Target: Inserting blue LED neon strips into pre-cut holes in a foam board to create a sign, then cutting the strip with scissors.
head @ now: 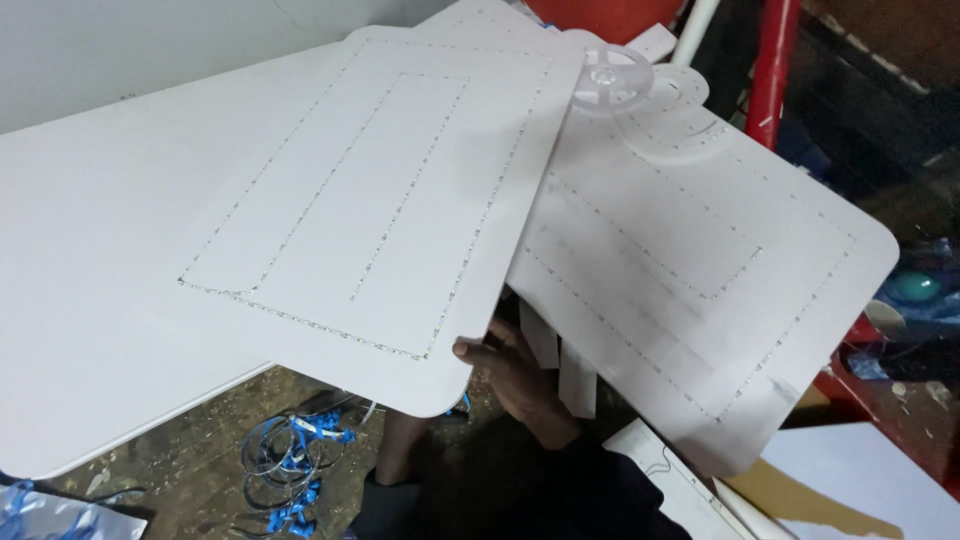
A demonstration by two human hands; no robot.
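Note:
My right hand (pixel 515 378) grips the lower right edge of a white rounded panel (pixel 370 200) that carries dotted rows of LED strip in nested rectangles. The thumb tip shows at the panel's edge and the fingers are hidden beneath it. A dark sleeve (pixel 570 490) runs down from the wrist. This panel lies tilted over a second, similar white panel (pixel 700 260) on the right. My left hand is not in view.
A large white board (pixel 90 260) spreads under the panels at left. A clear plastic reel (pixel 612 75) rests at the top. Blue tape coils (pixel 290 460) lie on the dirty floor. A red pole (pixel 770 70) stands at right, with white and brown sheets (pixel 850 480) below.

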